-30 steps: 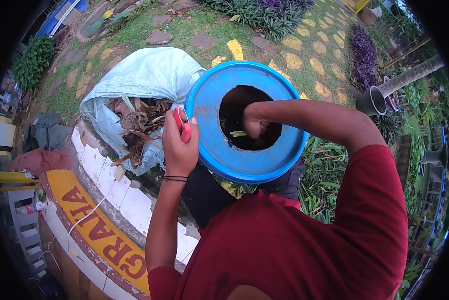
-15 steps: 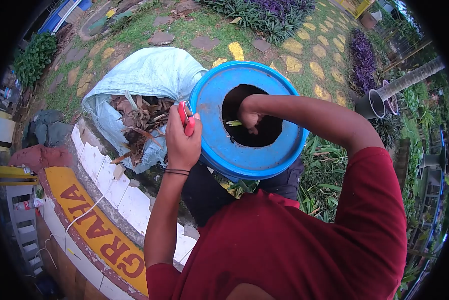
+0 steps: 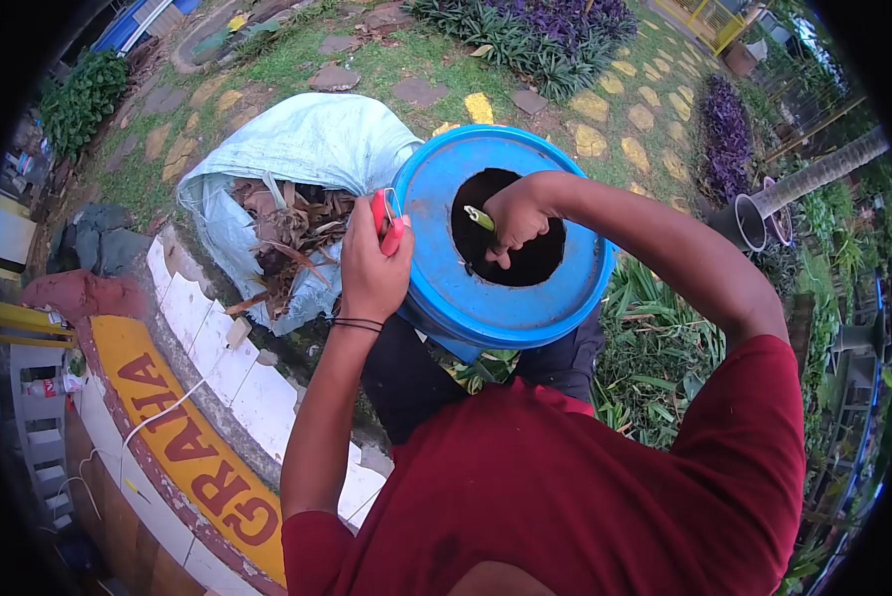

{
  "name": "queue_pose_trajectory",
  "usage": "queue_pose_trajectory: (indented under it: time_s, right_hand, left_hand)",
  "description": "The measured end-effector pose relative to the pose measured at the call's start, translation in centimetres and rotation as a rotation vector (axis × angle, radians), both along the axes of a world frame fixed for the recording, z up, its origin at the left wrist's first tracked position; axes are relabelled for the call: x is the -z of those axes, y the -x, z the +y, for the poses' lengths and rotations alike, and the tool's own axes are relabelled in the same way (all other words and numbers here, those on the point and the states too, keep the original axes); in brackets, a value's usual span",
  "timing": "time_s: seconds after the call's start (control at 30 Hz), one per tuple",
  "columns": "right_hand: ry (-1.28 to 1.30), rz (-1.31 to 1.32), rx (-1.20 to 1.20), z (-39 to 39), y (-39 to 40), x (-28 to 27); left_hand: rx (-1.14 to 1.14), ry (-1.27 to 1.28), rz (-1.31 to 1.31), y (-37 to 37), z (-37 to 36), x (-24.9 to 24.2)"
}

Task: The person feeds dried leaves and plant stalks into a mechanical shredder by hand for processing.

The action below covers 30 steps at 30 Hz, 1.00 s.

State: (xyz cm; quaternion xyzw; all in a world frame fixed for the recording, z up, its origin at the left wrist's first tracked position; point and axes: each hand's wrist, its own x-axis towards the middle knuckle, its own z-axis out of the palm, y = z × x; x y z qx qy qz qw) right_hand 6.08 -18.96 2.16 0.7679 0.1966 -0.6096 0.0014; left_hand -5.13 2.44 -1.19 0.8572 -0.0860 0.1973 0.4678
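Observation:
A blue barrel [image 3: 486, 303] with a round hole cut in its top stands in front of me. My right hand [image 3: 514, 219] is over the hole, fingers closed on a small green plant cutting [image 3: 480, 218]. My left hand [image 3: 371, 270] rests against the barrel's left rim and is wrapped around red-handled pruning shears [image 3: 386, 221], which point upward. The inside of the barrel is dark.
A pale woven sack [image 3: 297, 149] full of dry brown leaves lies left of the barrel. A curved white-tiled kerb [image 3: 227, 368] with yellow lettering runs at lower left. Green plants [image 3: 655, 348] grow at right, stepping stones [image 3: 590, 104] cross the grass beyond.
My right hand has risen out of the barrel's hole, bringing the green cutting up with it. My left hand with the shears has shifted slightly up and right.

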Motion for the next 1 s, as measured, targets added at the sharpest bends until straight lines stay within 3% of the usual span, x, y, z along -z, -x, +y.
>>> queue_pose_trajectory:
  time_s: [0.13,0.23,0.3,0.37,0.47,0.53,0.6,0.67,0.7,0.77,0.83,0.93,0.97,1.0]
  right_hand:
    - [-0.164,-0.233,0.126,-2.6,2.6,-8.2]
    - [-0.33,-0.382,0.168,-5.0,3.7,-10.3]
    - [-0.307,-0.419,0.221,-5.9,5.7,-12.7]
    - [-0.556,-0.595,0.367,-7.6,7.3,-13.7]
    - [-0.778,-0.77,0.46,-10.7,8.4,-12.2]
    - [-0.75,-0.829,0.682,-12.1,11.0,-13.0]
    - [-0.927,-0.731,1.043,-14.4,14.6,-12.8]
    - [-1.275,-0.491,1.283,-16.8,15.6,-9.1]
    - [-1.287,-0.414,1.356,-17.3,16.2,-7.5]
    - [-0.991,-0.607,1.279,-17.8,17.3,-5.2]
    - [-0.94,-0.724,1.232,-17.1,18.9,-4.7]
    - [-1.438,-0.451,1.544,-17.3,20.4,-3.7]
    - [-1.446,-0.447,1.535,-17.3,20.6,-3.2]
    - [-1.24,-0.599,1.421,-17.3,20.8,-2.5]
  left_hand:
    - [-0.026,-0.021,0.016,0.2,-0.2,-0.5]
    - [-0.026,-0.027,-0.03,0.2,-0.1,-0.6]
    - [-0.031,-0.025,-0.002,0.3,0.2,-0.8]
    - [-0.035,-0.021,0.033,0.3,0.5,-1.1]
    - [0.004,0.123,0.088,0.5,1.6,-1.5]
    - [-0.018,0.162,0.094,0.8,2.6,-1.9]
    - [-0.035,0.262,0.133,2.4,3.5,-1.9]
    - [-0.028,0.354,0.163,3.7,3.2,-1.4]
    - [-0.031,0.385,0.163,4.6,3.1,-0.2]
    - [0.019,0.445,0.119,5.8,2.4,2.9]
    - [0.058,0.489,0.21,8.5,1.5,3.0]
    - [0.052,0.513,0.239,11.5,0.6,4.2]
    - [0.065,0.524,0.301,12.2,0.5,4.7]
    - [0.086,0.532,0.365,12.8,0.4,5.3]
